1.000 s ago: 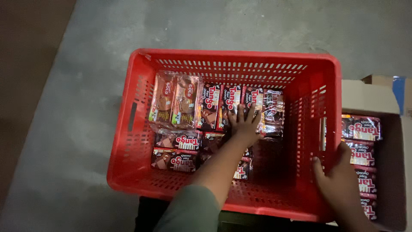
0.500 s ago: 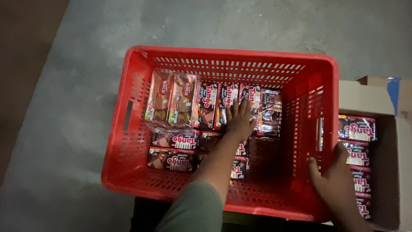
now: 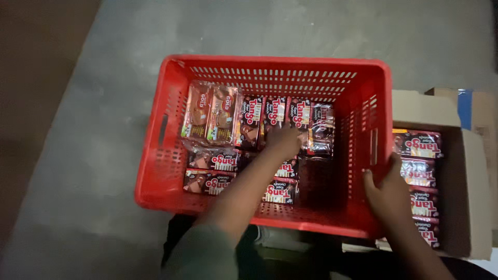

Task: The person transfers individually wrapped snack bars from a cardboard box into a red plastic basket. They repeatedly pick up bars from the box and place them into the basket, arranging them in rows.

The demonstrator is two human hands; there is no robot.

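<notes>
Red plastic crate (image 3: 155, 155) w/ slotted walls sits on grey concrete floor (image 3: 93, 103), seen from above. Inside: dark wafer packs (image 3: 249, 122) standing in a row along the far wall, w/ two lighter brown-and-gold packs (image 3: 210, 114) at the left end of that row; more dark packs lie flat nearer the person, approx two rows, left & centre of the crate floor. Right part of crate floor is bare.

Left hand (image 3: 282, 141) reaches in from the near side, forearm over the flat packs, hand resting on the standing dark packs around the middle-right of the row. It's blurred – fingers look curled down onto the pack tops, but can't tell if it actually grips one.

Right hand (image 3: 381, 189) is at the crate's right wall near the front corner, fingers wrapped over the rim, thumb side inside, holding the wall. No pack in it.

Just beside the crate on the right: open cardboard box (image 3: 467, 176) w/ a stack of the same dark packs (image 3: 420, 171), right hand's wrist passing over its near edge
</notes>
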